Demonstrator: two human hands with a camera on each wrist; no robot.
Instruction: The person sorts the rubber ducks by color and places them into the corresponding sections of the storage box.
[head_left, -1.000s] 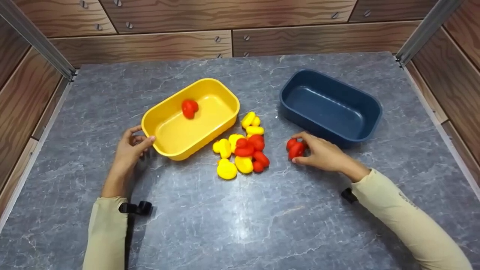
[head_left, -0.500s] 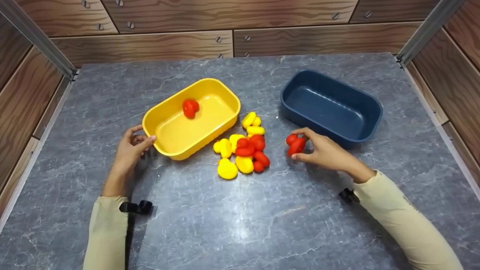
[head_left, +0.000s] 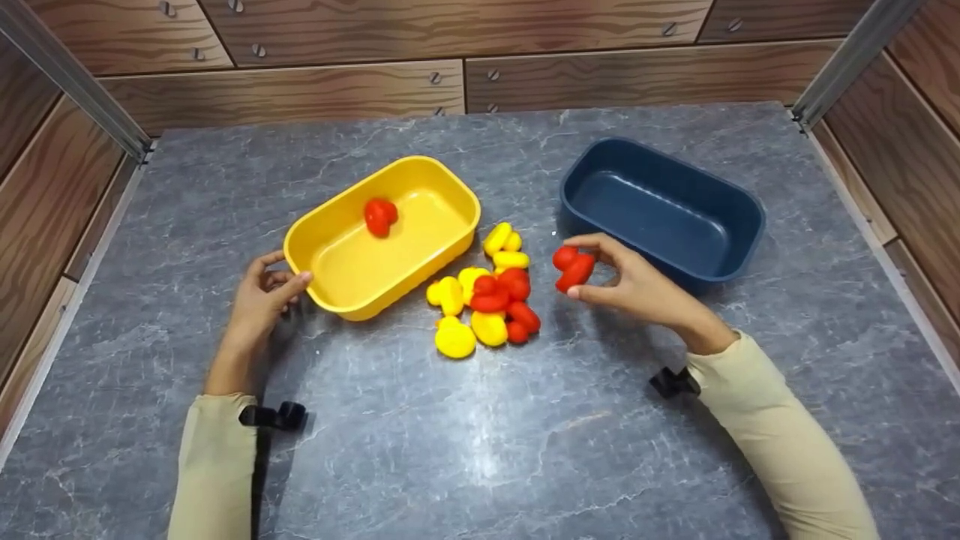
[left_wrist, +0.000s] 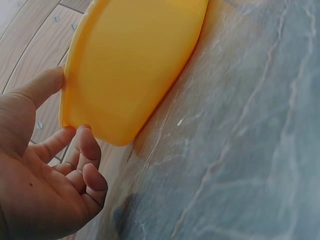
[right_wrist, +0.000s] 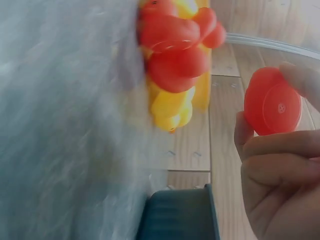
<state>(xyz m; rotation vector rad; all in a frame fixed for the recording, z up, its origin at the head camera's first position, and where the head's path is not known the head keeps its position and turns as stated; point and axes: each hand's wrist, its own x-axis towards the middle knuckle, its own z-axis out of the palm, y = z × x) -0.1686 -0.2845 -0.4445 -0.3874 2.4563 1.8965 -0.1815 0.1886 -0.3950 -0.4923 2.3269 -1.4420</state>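
Note:
My left hand (head_left: 259, 300) pinches the near left corner of a yellow bin (head_left: 360, 309), thumb on one side of the rim and fingertips on the other. One red rubber duck (head_left: 380, 217) lies in that bin. My right hand (head_left: 637, 289) grips another red rubber duck (right_wrist: 272, 102) between thumb and fingers, above the table; in the right wrist view its flat round underside shows. Between the bins sits a cluster of several yellow rubber ducks (head_left: 454, 339) and red rubber ducks (head_left: 490, 295), touching one another, some on top of others.
A dark blue bin (head_left: 660, 211) stands at the back right, just beyond my right hand, with its bare floor showing. The grey marbled table (head_left: 420, 450) is bordered by wood-patterned panels (head_left: 300, 94) at the back and sides.
My right hand has lifted the red rubber duck and moved it left and farther from me, toward the cluster. My left hand and both bins have stayed in place.

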